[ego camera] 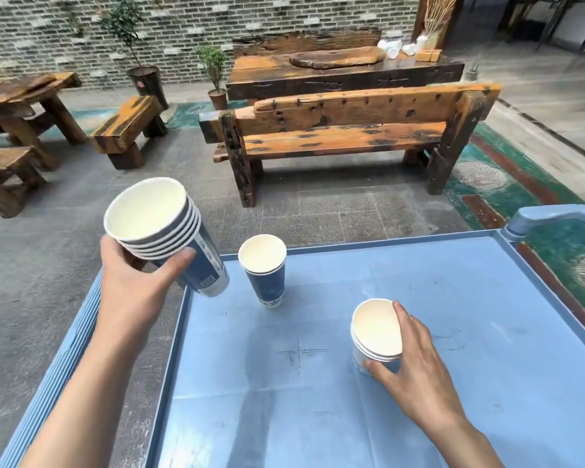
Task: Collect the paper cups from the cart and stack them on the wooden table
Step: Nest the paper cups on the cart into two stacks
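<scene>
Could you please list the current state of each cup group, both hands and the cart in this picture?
Nested stack of cups: held tilted in the air, off the cart.
Left hand: closed around that stack.
Lone cup: upright on the cart, untouched.
Small stack of cups: on the cart, gripped.
Right hand: closed around the small stack.
Blue cart: still holding cups.

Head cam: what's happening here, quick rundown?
A person is gathering paper cups off a blue cart. The left hand holds a nested stack of cups, tilted, above the cart's left edge. The right hand is closed around a shorter stack near the cart's middle. One more cup group stands upright and untouched on the cart. The wooden table lies beyond a bench.
</scene>
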Demonstrator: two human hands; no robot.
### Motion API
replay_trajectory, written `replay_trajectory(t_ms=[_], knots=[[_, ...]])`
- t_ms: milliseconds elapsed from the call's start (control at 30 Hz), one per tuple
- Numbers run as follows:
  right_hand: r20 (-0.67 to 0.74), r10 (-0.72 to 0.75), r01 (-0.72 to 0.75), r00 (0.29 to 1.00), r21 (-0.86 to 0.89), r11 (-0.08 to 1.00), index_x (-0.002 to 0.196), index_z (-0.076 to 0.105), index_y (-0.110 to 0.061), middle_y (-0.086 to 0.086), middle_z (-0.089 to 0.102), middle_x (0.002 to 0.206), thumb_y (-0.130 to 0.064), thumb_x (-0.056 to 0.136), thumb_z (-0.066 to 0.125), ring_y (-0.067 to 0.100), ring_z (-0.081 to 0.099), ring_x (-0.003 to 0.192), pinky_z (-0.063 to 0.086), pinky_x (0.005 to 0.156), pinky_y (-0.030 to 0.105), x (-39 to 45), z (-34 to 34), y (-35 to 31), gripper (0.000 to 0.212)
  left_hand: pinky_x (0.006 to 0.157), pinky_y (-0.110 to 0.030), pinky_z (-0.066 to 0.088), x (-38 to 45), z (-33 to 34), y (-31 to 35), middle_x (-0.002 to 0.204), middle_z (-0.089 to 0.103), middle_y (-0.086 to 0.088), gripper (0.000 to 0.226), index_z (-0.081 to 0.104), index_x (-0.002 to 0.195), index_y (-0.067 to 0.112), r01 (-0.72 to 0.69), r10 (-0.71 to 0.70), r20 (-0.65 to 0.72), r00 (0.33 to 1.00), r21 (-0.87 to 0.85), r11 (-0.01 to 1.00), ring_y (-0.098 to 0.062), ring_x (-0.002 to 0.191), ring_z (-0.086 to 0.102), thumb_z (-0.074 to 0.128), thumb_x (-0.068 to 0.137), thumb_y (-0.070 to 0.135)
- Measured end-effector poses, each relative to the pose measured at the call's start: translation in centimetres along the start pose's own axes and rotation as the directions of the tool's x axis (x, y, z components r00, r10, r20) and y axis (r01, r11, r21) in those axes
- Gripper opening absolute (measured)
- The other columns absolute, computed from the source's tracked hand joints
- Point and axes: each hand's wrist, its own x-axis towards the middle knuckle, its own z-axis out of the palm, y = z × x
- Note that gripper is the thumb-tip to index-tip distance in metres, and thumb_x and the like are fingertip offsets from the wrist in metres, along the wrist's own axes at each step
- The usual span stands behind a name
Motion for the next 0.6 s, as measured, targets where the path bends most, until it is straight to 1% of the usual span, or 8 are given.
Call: replay_trajectory(t_ms=[100, 200, 267, 300, 367, 433, 500, 600], knots=[[-0.008, 0.007, -0.007, 1.000, 0.020, 1.000, 0.143, 0.005, -0.043, -0.006, 0.026, 0.147, -0.041, 0.072, 0.071, 0.018, 0.042, 0.127, 0.046, 0.083, 0.033, 0.0, 0.0, -0.1, 0.098, 0.102, -0.039, 0.044, 1.9, 1.8, 2.7, 0.130, 0.058, 0.007, 0.073, 0.044, 0.116, 0.045, -0.069, 0.071, 0.032, 0.997, -0.063, 0.996, -0.006, 0.119, 0.056, 0.085, 0.057, 0.035], [0.001, 0.016, -0.016, 1.000, 0.029, 0.999, 0.143, 0.005, -0.044, -0.006, 0.029, 0.145, -0.039, 0.070, 0.073, 0.018, 0.045, 0.124, 0.043, 0.076, 0.029, 0.1, -0.1, -0.2, 0.100, 0.103, -0.040, 0.044, 2.9, 4.7, 3.4, 0.130, 0.057, 0.008, 0.071, 0.043, 0.114, 0.048, -0.081, 0.085, 0.087, 0.993, -0.053, 0.995, -0.003, 0.117, 0.056, 0.085, 0.058, 0.034], [0.000, 0.009, -0.009, 1.000, 0.044, 0.999, 0.141, 0.003, -0.047, -0.005, 0.032, 0.143, -0.038, 0.070, 0.074, 0.018, 0.047, 0.120, 0.039, 0.071, 0.026, 0.1, -0.2, -0.3, 0.101, 0.103, -0.039, 0.045, 3.2, 6.5, 2.8, 0.128, 0.057, 0.010, 0.071, 0.043, 0.114, 0.047, -0.059, 0.062, 0.126, 0.990, -0.032, 0.998, -0.001, 0.117, 0.055, 0.085, 0.058, 0.035], [-0.003, 0.005, -0.005, 1.000, 0.053, 0.999, 0.139, 0.002, -0.049, -0.005, 0.033, 0.141, -0.037, 0.070, 0.074, 0.017, 0.047, 0.119, 0.038, 0.069, 0.025, 0.2, -0.2, -0.4, 0.100, 0.103, -0.038, 0.045, 3.3, 7.2, 2.3, 0.128, 0.057, 0.010, 0.073, 0.043, 0.117, 0.042, -0.040, 0.043, 0.142, 0.989, -0.029, 0.999, -0.002, 0.117, 0.055, 0.085, 0.057, 0.035], [-0.003, 0.003, -0.003, 1.000, 0.060, 0.998, 0.135, 0.001, -0.051, -0.006, 0.033, 0.141, -0.037, 0.070, 0.074, 0.017, 0.048, 0.118, 0.036, 0.068, 0.024, 0.3, -0.2, -0.4, 0.100, 0.102, -0.037, 0.045, 3.2, 8.6, 1.0, 0.129, 0.056, 0.010, 0.081, 0.041, 0.124, 0.033, 0.005, -0.003, 0.160, 0.987, -0.012, 1.000, -0.001, 0.118, 0.054, 0.085, 0.055, 0.037], [0.004, 0.008, -0.008, 1.000, 0.060, 0.998, 0.135, -0.001, -0.052, -0.008, 0.031, 0.142, -0.038, 0.070, 0.074, 0.015, 0.047, 0.119, 0.036, 0.069, 0.024, 0.4, -0.2, -0.4, 0.100, 0.102, -0.036, 0.045, 3.1, 9.5, -0.4, 0.129, 0.056, 0.011, 0.087, 0.040, 0.128, 0.028, 0.039, -0.041, 0.173, 0.984, 0.018, 0.999, 0.000, 0.118, 0.053, 0.085, 0.054, 0.038], [0.003, 0.019, -0.019, 1.000, 0.066, 0.998, 0.134, -0.003, -0.053, -0.009, 0.030, 0.142, -0.039, 0.070, 0.074, 0.014, 0.046, 0.120, 0.036, 0.070, 0.024, 0.6, -0.2, -0.3, 0.101, 0.102, -0.034, 0.045, 2.9, 10.1, -1.8, 0.131, 0.054, 0.010, 0.087, 0.039, 0.131, 0.026, 0.063, -0.069, 0.191, 0.979, 0.036, 0.997, 0.001, 0.119, 0.052, 0.086, 0.057, 0.033], [0.001, 0.032, -0.032, 0.999, 0.083, 0.996, 0.132, -0.005, -0.056, -0.010, 0.029, 0.143, -0.039, 0.070, 0.074, 0.014, 0.044, 0.121, 0.037, 0.072, 0.025, 0.7, -0.2, -0.3, 0.102, 0.096, -0.022, 0.044, 2.2, 10.6, -3.8, 0.127, 0.052, 0.019, 0.082, 0.037, 0.129, 0.031, 0.094, -0.099, 0.222, 0.970, 0.033, 0.995, 0.015, 0.113, 0.049, 0.086, 0.064, 0.024]])
